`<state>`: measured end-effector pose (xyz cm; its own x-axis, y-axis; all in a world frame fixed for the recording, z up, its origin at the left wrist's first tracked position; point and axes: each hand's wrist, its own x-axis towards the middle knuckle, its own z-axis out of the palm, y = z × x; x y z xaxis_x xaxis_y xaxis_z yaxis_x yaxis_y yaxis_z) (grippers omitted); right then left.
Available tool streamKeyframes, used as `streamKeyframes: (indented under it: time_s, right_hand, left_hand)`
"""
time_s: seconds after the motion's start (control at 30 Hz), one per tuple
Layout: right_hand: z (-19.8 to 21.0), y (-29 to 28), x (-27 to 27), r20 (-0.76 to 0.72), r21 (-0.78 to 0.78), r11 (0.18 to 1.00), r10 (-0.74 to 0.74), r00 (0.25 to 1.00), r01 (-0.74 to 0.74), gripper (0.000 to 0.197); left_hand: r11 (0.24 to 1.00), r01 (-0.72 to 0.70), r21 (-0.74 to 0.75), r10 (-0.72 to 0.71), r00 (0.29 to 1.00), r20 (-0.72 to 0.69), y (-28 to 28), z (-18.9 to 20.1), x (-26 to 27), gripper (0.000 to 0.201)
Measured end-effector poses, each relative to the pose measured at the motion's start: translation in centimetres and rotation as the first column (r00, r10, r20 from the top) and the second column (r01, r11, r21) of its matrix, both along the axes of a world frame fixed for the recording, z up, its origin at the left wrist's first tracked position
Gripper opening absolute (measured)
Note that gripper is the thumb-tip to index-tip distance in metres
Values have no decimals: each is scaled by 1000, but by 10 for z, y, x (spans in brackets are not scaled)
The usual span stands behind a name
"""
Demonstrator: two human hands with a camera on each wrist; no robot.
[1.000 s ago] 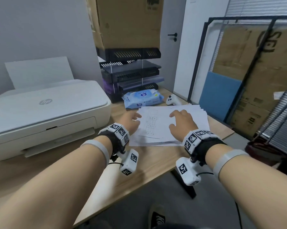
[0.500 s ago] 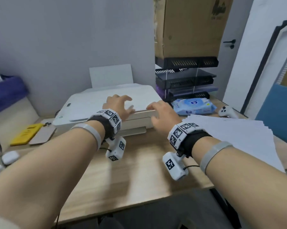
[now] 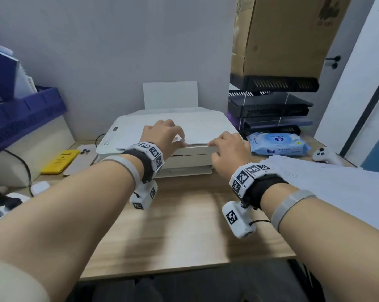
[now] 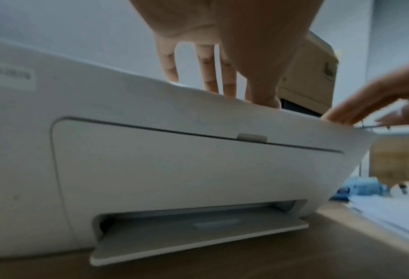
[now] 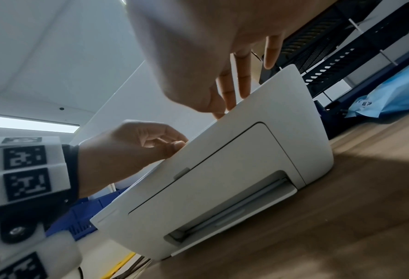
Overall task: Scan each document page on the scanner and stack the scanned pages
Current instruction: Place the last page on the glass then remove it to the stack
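Both hands [image 3: 162, 136] [image 3: 227, 149] rest on the scanner [image 3: 195, 125]; its label [image 4: 7, 75] seems unreadable.

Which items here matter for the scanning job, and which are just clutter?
Job: scanner, paper pages, left hand, right hand.
Clutter: wipes pack, white controller, yellow phone, black trays, cardboard box.

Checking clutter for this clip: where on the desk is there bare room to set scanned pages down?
Bare wood shows on the desk in front of the printer, between the two forearms. It is crowded right, where the paper stack spreads below the wipes pack, and left, by the yellow phone.
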<state>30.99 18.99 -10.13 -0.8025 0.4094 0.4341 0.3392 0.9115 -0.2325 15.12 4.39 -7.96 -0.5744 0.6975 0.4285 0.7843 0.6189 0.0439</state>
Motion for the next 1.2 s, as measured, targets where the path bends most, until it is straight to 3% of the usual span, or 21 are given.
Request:
streamKeyframes:
  time_s: [0.1, 0.23, 0.37, 0.5, 0.67, 0.73, 0.83, 0.93, 1.07, 1.2]
  right_hand:
    - [4, -2, 1, -19, 36, 999, 15, 1000, -14, 44]
    - [18, -4, -4, -146, 12, 998, 59, 988, -57, 55]
    - [42, 0, -21, -102, -42, 994, 99, 990, -104, 63]
    - [69, 10, -40, -158, -34, 992, 112, 981, -119, 58]
    - [84, 20, -72, -331, -23, 987, 141, 933, -158, 56]
    - [83, 23, -83, -338, -41, 990, 114, 934, -135, 49]
    - [75, 25, -98, -28, -99, 995, 7, 1000, -10, 38]
    - [60, 35, -111, 300, -148, 981, -77, 951, 126, 45]
    - [54, 46, -120, 419, -151, 968, -119, 900, 198, 54]
    - [59, 53, -131, 487, -113, 966, -149, 860, 231, 104]
  left_hand:
    - [999, 12, 35, -7, 989, -146, 0, 5, 4, 22]
    - [966, -42, 255, 96, 975, -203, 1, 28, 4, 24]
    - [917, -109, 383, 153, 984, -87, -3, 51, -5, 25]
    - [871, -173, 460, 164, 985, 60, -19, 60, -20, 28]
    - [828, -112, 550, 84, 994, 76, -18, 78, -57, 53]
    - [800, -97, 592, 36, 993, 113, -9, 87, -76, 67]
    - [793, -102, 600, -16, 982, 188, 4, 94, -95, 88]
    - [845, -153, 512, 1, 958, 286, 16, 95, -110, 93]
    - [914, -238, 328, 92, 910, 404, 27, 89, -135, 87]
    - [920, -269, 284, 118, 884, 453, 37, 81, -165, 79]
